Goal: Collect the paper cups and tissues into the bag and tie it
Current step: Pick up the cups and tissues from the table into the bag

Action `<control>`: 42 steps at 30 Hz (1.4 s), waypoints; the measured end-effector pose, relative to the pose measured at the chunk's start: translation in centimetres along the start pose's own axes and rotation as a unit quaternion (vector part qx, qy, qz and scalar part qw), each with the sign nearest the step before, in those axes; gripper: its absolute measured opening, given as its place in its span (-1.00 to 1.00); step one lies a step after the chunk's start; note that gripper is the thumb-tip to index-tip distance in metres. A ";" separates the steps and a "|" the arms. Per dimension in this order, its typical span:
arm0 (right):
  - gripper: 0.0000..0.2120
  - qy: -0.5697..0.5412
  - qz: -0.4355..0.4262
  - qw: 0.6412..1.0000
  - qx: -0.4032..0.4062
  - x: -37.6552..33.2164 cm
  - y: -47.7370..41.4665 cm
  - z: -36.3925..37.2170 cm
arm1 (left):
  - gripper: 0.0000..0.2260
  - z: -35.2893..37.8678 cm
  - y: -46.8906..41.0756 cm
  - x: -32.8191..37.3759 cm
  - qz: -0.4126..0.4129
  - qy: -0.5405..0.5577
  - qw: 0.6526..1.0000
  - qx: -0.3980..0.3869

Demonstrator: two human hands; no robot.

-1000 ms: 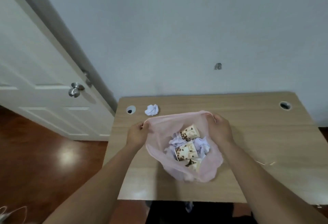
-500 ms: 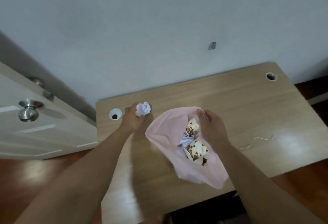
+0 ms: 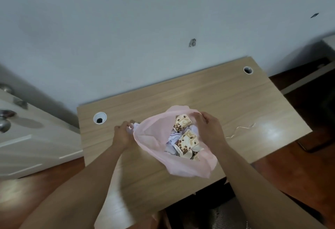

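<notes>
A pink plastic bag [image 3: 155, 138] lies open on the wooden desk [image 3: 208, 91]. Inside it are paper cups with a coffee-bean print [image 3: 186, 140] and crumpled white tissues [image 3: 173, 136]. My right hand [image 3: 208, 129] grips the right rim of the bag's mouth. My left hand [image 3: 123, 134] is at the bag's left rim and holds a crumpled white tissue [image 3: 133, 126], which peeks out between the fingers and the bag edge.
A thin pale string [image 3: 241, 130] lies on the desk right of the bag. Round cable holes sit at the desk's back left [image 3: 99, 118] and back right [image 3: 247, 69]. A white door with a metal knob [image 3: 4, 123] stands at the left. The wall is close behind the desk.
My left hand left the bag rim, reached the loose tissue behind the bag, took it and brought it to the bag's mouth. The camera view swung left and tilted.
</notes>
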State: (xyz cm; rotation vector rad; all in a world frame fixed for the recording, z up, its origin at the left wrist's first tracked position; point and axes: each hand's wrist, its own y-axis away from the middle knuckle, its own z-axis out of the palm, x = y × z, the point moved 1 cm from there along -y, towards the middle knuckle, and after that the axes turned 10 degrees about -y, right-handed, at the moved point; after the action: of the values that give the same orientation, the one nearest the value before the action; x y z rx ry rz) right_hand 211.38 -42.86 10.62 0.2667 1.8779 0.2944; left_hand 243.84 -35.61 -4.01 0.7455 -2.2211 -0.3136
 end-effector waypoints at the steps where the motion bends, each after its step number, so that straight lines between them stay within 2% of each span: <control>1: -0.77 -0.004 -0.001 1.000 -0.002 -0.2 0.3 -0.1 | -0.69 -1.0 0.3 0.3 -0.018 0.066 0.998 0.012; 4: -0.77 -0.015 -0.006 1.000 -0.009 -0.7 1.0 -0.6 | -0.46 -4.6 1.5 2.8 -0.046 0.282 0.958 0.000; 6: -0.76 -0.024 -0.004 1.000 -0.006 -0.9 1.4 -1.0 | -0.44 -6.8 2.4 5.2 0.005 0.432 0.901 -0.033; 9: -0.74 -0.030 -0.011 0.999 0.000 -1.4 1.9 -1.6 | -0.70 -8.9 5.2 9.3 0.050 0.558 0.815 -0.146; 11: -0.71 -0.030 -0.009 0.999 0.006 -1.7 2.2 -2.1 | -0.82 -8.8 7.6 11.5 0.069 0.540 0.801 -0.248; 13: -0.70 -0.026 -0.010 0.999 0.017 -2.2 2.5 -2.6 | -0.76 -7.5 9.6 13.0 0.077 0.456 0.824 -0.328; 15: -0.70 -0.027 -0.015 0.999 0.026 -2.6 2.7 -2.9 | -0.68 -5.7 10.7 14.0 0.090 0.331 0.869 -0.357; 17: -0.71 -0.028 -0.021 0.999 0.029 -2.9 3.0 -3.2 | -0.60 -3.7 11.2 14.6 0.096 0.234 0.910 -0.329; 20: -0.70 -0.021 -0.029 0.999 0.032 -2.9 3.5 -3.7 | -0.55 -2.1 11.8 15.3 0.114 0.172 0.938 -0.280; 23: -0.69 -0.013 -0.039 0.998 0.038 -2.9 3.8 -4.0 | -0.53 -2.1 12.7 15.7 0.177 0.125 0.931 -0.294; 27: -0.66 -0.009 -0.044 0.998 0.053 -3.6 3.9 -4.3 | -0.69 -2.8 13.7 15.4 0.254 0.010 0.897 -0.362; 29: -0.65 -0.009 -0.053 0.997 0.050 -3.9 4.1 -4.3 | -0.71 -2.8 13.8 14.9 0.261 -0.008 0.888 -0.378; 31: -0.64 -0.010 -0.056 0.997 0.048 -4.1 4.2 -4.4 | -0.71 -2.9 14.1 14.6 0.253 0.021 0.891 -0.377; 33: -0.63 -0.014 -0.055 0.997 0.046 -4.2 4.3 -4.5 | -0.73 -3.1 14.2 14.6 0.250 0.066 0.904 -0.340; 36: -0.62 -0.025 -0.053 0.997 0.045 -4.1 4.3 -4.5 | -0.73 -3.4 14.3 14.4 0.244 0.097 0.943 -0.204; 37: -0.62 -0.028 -0.052 0.997 0.044 -4.0 4.3 -4.5 | -0.57 -3.4 14.5 14.1 0.238 0.080 0.958 -0.136; 38: -0.62 -0.030 -0.052 0.997 0.043 -4.0 4.4 -4.5 | -0.32 -3.2 14.4 13.6 0.217 0.044 0.972 -0.079; 40: -0.62 -0.031 -0.051 0.997 0.042 -3.9 4.5 -4.6 | 0.09 -3.0 14.4 12.9 0.149 -0.037 0.988 -0.038; 41: -0.62 -0.031 -0.051 0.997 0.042 -3.9 4.6 -4.6 | 0.13 -2.8 14.4 12.3 0.124 -0.068 0.989 -0.042; 42: -0.61 -0.033 -0.050 0.997 0.042 -3.9 4.6 -4.6 | 0.03 -2.6 14.2 11.8 0.109 -0.093 0.988 -0.059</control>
State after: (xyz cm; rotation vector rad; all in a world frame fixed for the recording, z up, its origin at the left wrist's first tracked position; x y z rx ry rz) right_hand 208.37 -40.12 17.05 0.2358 1.8349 0.1372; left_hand 233.45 -31.37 10.90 0.4185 -2.4094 -0.4151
